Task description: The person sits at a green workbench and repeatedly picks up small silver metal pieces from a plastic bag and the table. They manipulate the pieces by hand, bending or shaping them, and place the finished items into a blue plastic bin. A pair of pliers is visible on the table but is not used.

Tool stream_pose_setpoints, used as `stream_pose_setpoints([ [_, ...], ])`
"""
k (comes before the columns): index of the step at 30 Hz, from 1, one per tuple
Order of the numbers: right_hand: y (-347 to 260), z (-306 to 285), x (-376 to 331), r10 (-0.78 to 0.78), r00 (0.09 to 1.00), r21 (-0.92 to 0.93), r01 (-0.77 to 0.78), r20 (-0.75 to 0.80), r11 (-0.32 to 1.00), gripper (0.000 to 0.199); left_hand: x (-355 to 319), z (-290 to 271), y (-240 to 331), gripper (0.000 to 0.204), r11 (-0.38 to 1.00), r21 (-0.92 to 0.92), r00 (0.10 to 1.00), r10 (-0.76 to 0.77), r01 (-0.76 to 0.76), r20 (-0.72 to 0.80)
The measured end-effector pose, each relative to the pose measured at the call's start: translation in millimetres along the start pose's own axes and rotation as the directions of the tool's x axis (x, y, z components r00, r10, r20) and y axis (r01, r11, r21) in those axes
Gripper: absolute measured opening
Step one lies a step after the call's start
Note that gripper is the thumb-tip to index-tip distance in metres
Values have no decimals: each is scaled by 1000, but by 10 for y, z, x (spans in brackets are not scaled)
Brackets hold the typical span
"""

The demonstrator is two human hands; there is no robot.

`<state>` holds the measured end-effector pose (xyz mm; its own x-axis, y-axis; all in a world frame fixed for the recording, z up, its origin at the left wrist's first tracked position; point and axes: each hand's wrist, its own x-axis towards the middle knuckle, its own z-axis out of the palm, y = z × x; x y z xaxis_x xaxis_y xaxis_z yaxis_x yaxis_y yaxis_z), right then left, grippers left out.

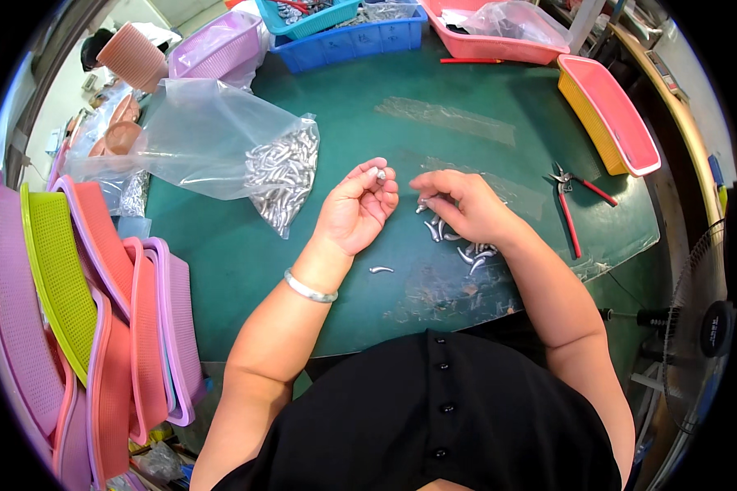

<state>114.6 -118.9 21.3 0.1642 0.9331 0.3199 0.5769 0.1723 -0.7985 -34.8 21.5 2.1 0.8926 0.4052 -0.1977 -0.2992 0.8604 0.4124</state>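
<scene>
Raised over the middle of the green table, my left hand (359, 204) pinches a small silver metal piece (381, 174) between thumb and fingertip. A pale bangle (309, 288) circles that wrist. My right hand (465, 203) hovers palm down with its fingers bent together at a small loose pile of curved silver metal pieces (477, 254); its grip is partly hidden. One single curved silver piece (382, 269) lies apart, nearer to me. Left of my hands, a clear plastic bag (209, 143) lies on its side, holding many similar silver pieces (282, 172).
Red-handled pliers (567, 204) rest open at the right, near a yellow and pink basket (610, 119). Blue (348, 47) and pink (499, 45) bins line the far edge. Stacked plastic baskets (123, 327) crowd the left. Clear tape strips (446, 119) cling to the tabletop.
</scene>
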Motion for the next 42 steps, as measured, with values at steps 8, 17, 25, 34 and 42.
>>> stream_pose_setpoints([
  [8,-17,-22,8,-21,999,-21,21,-29,1000,32,-3,-6,-44,23,971,207,990,103,-121,99],
  [17,28,1,4,-2,993,116,16,-116,993,45,-35,148,-107,30,854,470,975,198,-222,102],
  [25,16,53,14,32,984,347,32,-177,937,50,-61,162,-214,18,794,596,992,119,-123,47],
  [34,32,99,13,-40,986,323,92,-164,942,55,-44,180,-336,8,173,846,807,444,-505,390],
  [42,28,80,-2,-56,989,235,88,-137,968,53,-105,258,-327,10,-45,832,730,455,-553,510],
])
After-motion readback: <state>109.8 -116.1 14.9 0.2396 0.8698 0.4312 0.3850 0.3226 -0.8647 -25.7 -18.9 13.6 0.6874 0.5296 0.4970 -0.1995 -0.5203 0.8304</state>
